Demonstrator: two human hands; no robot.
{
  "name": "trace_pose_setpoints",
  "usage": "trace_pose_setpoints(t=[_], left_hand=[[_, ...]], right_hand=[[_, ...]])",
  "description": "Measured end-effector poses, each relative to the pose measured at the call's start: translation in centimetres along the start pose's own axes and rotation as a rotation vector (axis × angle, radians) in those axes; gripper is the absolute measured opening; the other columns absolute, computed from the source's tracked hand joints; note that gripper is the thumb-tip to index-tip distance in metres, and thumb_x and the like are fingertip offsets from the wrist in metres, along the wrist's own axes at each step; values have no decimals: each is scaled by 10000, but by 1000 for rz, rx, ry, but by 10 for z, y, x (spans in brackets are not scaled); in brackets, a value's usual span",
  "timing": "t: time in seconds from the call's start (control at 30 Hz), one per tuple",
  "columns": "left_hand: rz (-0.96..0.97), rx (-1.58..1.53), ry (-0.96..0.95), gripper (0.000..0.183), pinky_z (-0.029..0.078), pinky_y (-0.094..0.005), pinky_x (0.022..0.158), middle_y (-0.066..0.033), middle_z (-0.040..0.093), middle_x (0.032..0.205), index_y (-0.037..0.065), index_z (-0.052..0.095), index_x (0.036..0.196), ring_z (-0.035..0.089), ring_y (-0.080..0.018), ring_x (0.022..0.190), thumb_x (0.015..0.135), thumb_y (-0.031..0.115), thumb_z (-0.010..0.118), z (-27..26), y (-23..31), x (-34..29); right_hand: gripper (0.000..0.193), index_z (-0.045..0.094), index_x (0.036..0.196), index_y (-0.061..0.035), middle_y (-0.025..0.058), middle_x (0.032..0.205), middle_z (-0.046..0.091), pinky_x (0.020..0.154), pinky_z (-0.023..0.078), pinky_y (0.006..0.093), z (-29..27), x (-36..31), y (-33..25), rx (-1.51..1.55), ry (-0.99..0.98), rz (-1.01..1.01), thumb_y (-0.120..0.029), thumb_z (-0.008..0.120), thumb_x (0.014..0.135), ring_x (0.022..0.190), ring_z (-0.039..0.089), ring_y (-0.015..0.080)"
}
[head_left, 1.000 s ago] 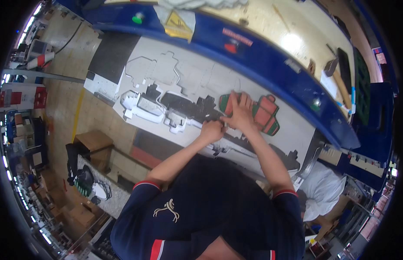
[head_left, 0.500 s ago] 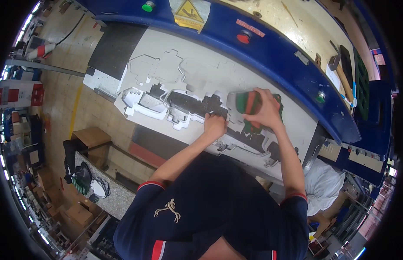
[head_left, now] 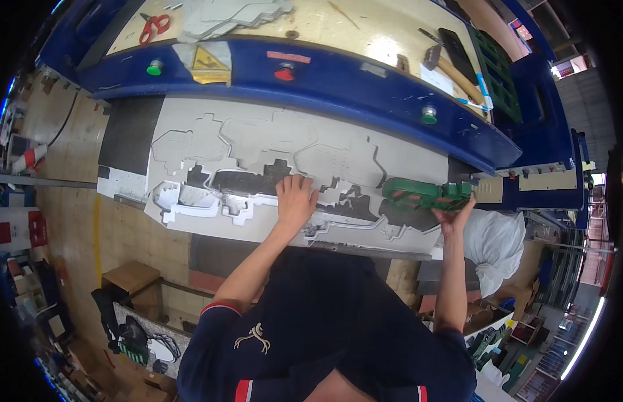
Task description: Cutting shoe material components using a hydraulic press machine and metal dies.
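A pale sheet (head_left: 258, 137) lies on a dark bed, with cut outlines and gaps of irregular shape along its near side. My left hand (head_left: 296, 201) rests palm down on the sheet near its middle, fingers slightly bent and apart, with nothing visible in it. At the sheet's right end, my right hand (head_left: 457, 213) grips the near right corner of a green cutting die (head_left: 418, 192) with reddish-orange parts. The die is seen partly edge-on; whether it touches the sheet, I cannot tell. My right fingers are partly hidden behind it.
Beyond the sheet runs a blue machine beam (head_left: 244, 74) with green buttons and a red button (head_left: 284, 72). On its top lie red-handled scissors (head_left: 154, 27), stacked pale cut pieces (head_left: 231, 17), a hammer (head_left: 452, 70) and a phone (head_left: 457, 53). A white sack (head_left: 492, 248) stands at right.
My right hand has moved right and nearer with the die, turning it more edge-on. My left hand has spread its fingers on the sheet. The whole view has turned and shifted.
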State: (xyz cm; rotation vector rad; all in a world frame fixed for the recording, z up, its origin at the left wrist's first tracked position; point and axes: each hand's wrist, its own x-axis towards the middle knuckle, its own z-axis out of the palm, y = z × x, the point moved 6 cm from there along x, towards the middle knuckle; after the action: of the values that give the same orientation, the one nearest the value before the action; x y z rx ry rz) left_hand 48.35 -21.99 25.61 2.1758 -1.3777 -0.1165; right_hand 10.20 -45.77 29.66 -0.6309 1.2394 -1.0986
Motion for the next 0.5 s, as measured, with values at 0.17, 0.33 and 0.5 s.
trace_pose_setpoints(t=[0.17, 0.33, 0.5], left_hand=[[53, -254, -149, 510, 330, -491, 1038, -180, 534, 1263, 38, 596, 1192, 459, -366, 1217, 810, 353, 717, 33, 51, 30], [72, -183, -363, 1193, 73, -577, 1176, -320, 94, 1561, 37, 277, 1507, 51, -458, 1467, 610, 624, 800, 93, 74, 52], [79, -8, -455, 1435, 70, -601, 1167, -335, -8, 1561, -1, 124, 1532, -33, -482, 1462, 471, 634, 853, 122, 107, 47]], right_hand=[[841, 547, 1159, -76, 187, 1038, 677, 673, 611, 419, -25, 13, 30, -264, -127, 575, -828, 394, 816, 790, 704, 366], [698, 577, 975, -17, 112, 662, 643, 438, 511, 290, -90, 80, 38, -1059, -479, 265, -701, 460, 902, 493, 638, 213], [423, 580, 865, -14, 103, 639, 570, 570, 473, 395, -76, 65, 27, -1386, -545, -398, -417, 709, 865, 607, 620, 222]])
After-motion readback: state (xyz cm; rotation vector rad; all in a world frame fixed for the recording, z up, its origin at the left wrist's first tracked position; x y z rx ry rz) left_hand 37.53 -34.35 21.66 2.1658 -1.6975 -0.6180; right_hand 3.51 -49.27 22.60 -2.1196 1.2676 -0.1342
